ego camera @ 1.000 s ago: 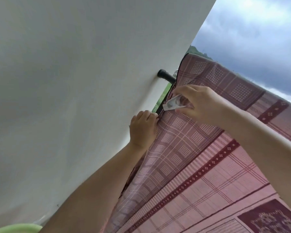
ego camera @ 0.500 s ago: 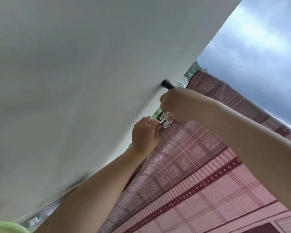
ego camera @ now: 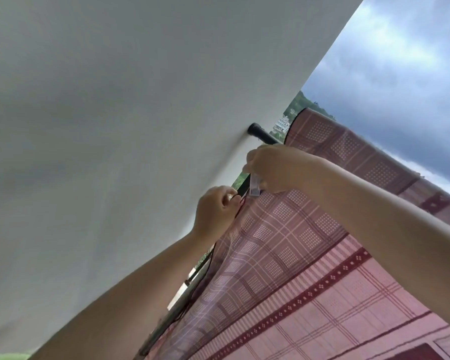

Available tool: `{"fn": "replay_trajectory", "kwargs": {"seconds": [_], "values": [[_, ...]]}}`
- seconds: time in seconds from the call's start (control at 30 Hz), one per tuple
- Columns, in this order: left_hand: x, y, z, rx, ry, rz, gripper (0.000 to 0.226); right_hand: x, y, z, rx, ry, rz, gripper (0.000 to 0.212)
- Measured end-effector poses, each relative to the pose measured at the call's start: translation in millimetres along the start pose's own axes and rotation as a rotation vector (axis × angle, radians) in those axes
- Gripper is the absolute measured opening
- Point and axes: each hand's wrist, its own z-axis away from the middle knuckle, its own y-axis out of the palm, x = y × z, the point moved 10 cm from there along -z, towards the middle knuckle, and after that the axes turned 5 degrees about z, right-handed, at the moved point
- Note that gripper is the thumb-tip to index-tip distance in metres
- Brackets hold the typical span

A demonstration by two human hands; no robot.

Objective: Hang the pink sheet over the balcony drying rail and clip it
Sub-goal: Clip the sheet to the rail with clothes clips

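The pink checked sheet hangs over the black drying rail, which enters the white wall at upper centre. My left hand pinches the sheet's left edge just below the rail. My right hand holds a pale plastic clip upright, its lower end touching the sheet's top edge beside my left fingers. The rail under the sheet is hidden.
A white wall fills the left half of the view. A dark balcony frame bar runs down behind the sheet's left edge. Cloudy sky, green hills and distant buildings lie beyond the rail.
My right hand turned the clip from lying sideways to pointing down and brought it onto the sheet's edge near my left hand. The view tilted upward.
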Motion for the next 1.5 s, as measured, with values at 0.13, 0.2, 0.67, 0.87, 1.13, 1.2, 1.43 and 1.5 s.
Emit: {"fn": "replay_trajectory", "kwargs": {"seconds": [0.13, 0.2, 0.67, 0.87, 1.13, 1.2, 1.43, 1.5], "values": [[70.4, -6.1, 25.6, 0.071, -0.576, 0.586, 0.030, 38.4, -6.7, 9.1, -0.227, -0.053, 0.152, 0.035], [84.3, -9.7, 38.4, 0.105, -0.696, 0.788, 0.025, 71.1, 3.8, 3.2, -0.190, -0.127, 0.136, 0.034], [170.3, -39.8, 110.6, 0.194, -0.848, 0.694, 0.017, 125.1, 121.4, -76.8, 0.589, -0.157, -0.131, 0.032], [186.0, -36.4, 114.5, 0.160, -0.857, 0.731, 0.021, 124.5, 136.6, -96.8, 0.541, -0.119, -0.224, 0.030], [197.6, -45.9, 116.0, 0.107, -0.890, 0.768, 0.019, 124.6, 118.0, -94.1, 0.517, -0.213, -0.149, 0.041], [200.6, -50.8, 114.3, 0.090, -0.893, 0.760, 0.019, 122.8, 108.9, -97.1, 0.463, -0.214, -0.133, 0.037], [188.7, -48.4, 111.4, 0.102, -0.756, 0.458, 0.024, 127.1, 70.0, -70.1, 0.070, -0.192, -0.116, 0.015], [185.5, -36.4, 115.1, 0.123, -0.718, 0.463, 0.031, 136.8, 71.1, -51.9, -0.047, -0.225, -0.073, 0.018]]}}
